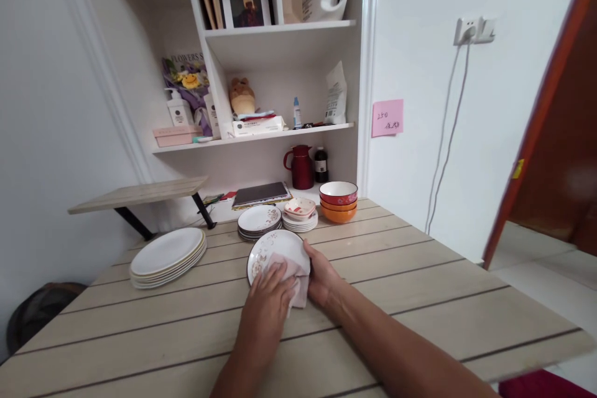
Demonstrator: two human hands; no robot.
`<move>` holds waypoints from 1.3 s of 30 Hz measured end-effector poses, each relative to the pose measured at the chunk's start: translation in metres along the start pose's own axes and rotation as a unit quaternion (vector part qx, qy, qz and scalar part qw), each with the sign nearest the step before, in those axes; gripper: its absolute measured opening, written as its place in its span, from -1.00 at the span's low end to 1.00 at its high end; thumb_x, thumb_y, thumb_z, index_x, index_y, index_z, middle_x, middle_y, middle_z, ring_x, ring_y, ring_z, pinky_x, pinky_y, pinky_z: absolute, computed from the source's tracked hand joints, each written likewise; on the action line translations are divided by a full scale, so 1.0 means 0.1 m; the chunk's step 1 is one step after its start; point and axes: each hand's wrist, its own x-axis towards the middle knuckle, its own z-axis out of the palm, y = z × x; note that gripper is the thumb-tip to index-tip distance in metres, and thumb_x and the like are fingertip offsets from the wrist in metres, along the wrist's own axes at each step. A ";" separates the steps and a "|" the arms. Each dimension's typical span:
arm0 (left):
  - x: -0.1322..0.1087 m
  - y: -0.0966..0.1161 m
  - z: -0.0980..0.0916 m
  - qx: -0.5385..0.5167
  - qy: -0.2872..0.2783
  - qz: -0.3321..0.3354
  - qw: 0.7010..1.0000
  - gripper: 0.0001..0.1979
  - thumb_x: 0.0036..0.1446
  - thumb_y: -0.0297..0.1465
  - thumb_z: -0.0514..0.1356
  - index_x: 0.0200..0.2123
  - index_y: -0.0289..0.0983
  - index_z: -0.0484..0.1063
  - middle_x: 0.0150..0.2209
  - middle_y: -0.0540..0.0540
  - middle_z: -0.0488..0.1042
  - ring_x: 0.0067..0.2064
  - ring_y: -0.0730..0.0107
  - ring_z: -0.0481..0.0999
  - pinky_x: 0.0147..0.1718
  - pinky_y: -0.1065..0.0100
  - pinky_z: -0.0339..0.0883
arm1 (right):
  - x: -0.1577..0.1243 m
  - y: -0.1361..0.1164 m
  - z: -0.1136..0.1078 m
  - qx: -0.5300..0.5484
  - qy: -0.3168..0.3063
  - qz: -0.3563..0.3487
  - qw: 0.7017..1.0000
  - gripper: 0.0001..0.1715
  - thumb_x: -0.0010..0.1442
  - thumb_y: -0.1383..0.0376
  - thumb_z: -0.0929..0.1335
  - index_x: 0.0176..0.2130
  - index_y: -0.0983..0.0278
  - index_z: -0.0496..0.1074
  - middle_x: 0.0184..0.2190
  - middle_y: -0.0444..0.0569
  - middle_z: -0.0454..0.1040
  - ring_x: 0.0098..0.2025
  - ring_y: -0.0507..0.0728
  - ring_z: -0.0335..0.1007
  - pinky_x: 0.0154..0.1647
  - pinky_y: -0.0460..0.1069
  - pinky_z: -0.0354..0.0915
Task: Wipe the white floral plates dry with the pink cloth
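A white plate (285,242) with a dark rim and a floral pattern is tilted up in front of me. My right hand (321,275) grips its right edge, thumb on the rim and fingers behind. Over the plate's lower face lies a pale pink cloth (301,291), pressed there by my left hand (269,291) with its fingers bent on the fabric. Just behind stands a stack of similar patterned plates (259,219). Beside that are small white plates (303,224) topped by a red-and-white square dish (299,208).
Large oval white plates (168,255) are stacked at the left, near a small raised shelf (140,194). Orange and red bowls (339,202) stand at the right back. Behind them are a dark red jug (301,168) and a dark bottle (321,166). The slatted table (420,298) extends rightward.
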 end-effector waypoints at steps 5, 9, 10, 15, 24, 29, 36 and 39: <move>0.00 -0.05 0.06 0.030 0.011 -0.018 0.999 -0.59 0.23 -0.47 -0.05 0.07 -0.18 0.40 0.24 -0.11 0.25 0.27 0.19 0.18 0.21 0.00 0.10 | -0.05 0.00 0.01 -0.044 -0.012 0.008 0.999 -0.37 0.27 -0.04 0.16 0.03 0.38 0.37 -0.17 0.11 0.57 -0.18 0.18 0.51 -0.01 0.10 0.30; 0.01 -0.08 0.09 0.019 0.002 0.055 0.998 -0.50 0.16 -0.48 0.04 0.19 -0.13 0.25 0.31 -0.05 0.11 0.33 0.22 0.02 0.27 0.03 -0.03 | -0.16 0.02 0.06 -0.100 -0.041 0.038 0.993 -0.32 0.24 -0.07 0.20 0.00 0.44 0.40 -0.17 0.18 0.56 -0.15 0.20 0.51 0.02 0.09 0.29; 0.01 -0.08 0.09 0.021 0.006 0.061 0.998 -0.48 0.15 -0.50 0.04 0.20 -0.13 0.24 0.31 -0.04 0.09 0.34 0.23 0.00 0.28 0.02 -0.07 | -0.18 0.03 0.07 -0.120 -0.037 0.043 0.991 -0.31 0.22 -0.08 0.22 -0.01 0.44 0.41 -0.18 0.19 0.57 -0.15 0.20 0.51 0.02 0.09 0.29; 0.03 -0.03 0.03 0.045 0.038 0.007 0.998 -0.45 0.14 -0.57 -0.01 0.18 -0.09 0.25 0.31 -0.02 0.09 0.34 0.23 -0.01 0.27 -0.03 -0.09 | -0.21 0.10 0.09 -0.158 -0.040 0.036 0.986 -0.33 0.21 -0.07 0.25 0.00 0.42 0.41 -0.19 0.17 0.57 -0.19 0.19 0.53 -0.01 0.09 0.31; 0.00 -0.18 0.05 0.108 0.058 -0.170 0.978 -0.59 0.23 -0.46 -0.05 0.11 -0.24 0.36 0.23 -0.22 0.26 0.26 0.13 0.19 0.20 0.00 0.06 | -0.15 0.11 0.11 -0.084 0.041 -0.045 0.995 -0.48 0.21 0.04 0.29 0.00 0.36 0.42 -0.20 0.10 0.59 -0.20 0.19 0.53 -0.09 0.09 0.38; -0.01 -0.12 0.14 0.075 0.016 -0.084 0.993 -0.59 0.24 -0.43 -0.07 0.09 -0.28 0.37 0.24 -0.21 0.24 0.29 0.15 0.14 0.23 0.00 0.04 | -0.09 -0.01 0.06 -0.027 0.075 -0.090 0.993 -0.50 0.24 0.07 0.25 0.04 0.32 0.37 -0.16 0.08 0.58 -0.15 0.18 0.52 -0.08 0.08 0.38; -0.04 0.08 0.07 0.003 0.006 0.053 0.999 -0.54 0.25 -0.44 -0.06 0.20 -0.15 0.22 0.32 -0.05 0.07 0.34 0.25 -0.01 0.26 0.03 0.01 | -0.14 -0.05 0.04 -0.058 0.026 -0.015 0.998 -0.39 0.24 -0.02 0.22 -0.02 0.42 0.41 -0.21 0.14 0.58 -0.16 0.20 0.52 -0.02 0.08 0.33; -0.02 0.07 0.05 0.012 0.004 0.062 0.998 -0.50 0.22 -0.45 -0.04 0.23 -0.16 0.18 0.33 -0.03 0.03 0.36 0.24 -0.06 0.28 0.00 -0.07 | -0.18 0.01 0.06 -0.115 -0.002 0.037 0.993 -0.34 0.19 -0.08 0.26 -0.06 0.43 0.43 -0.26 0.16 0.59 -0.20 0.21 0.53 -0.04 0.09 0.33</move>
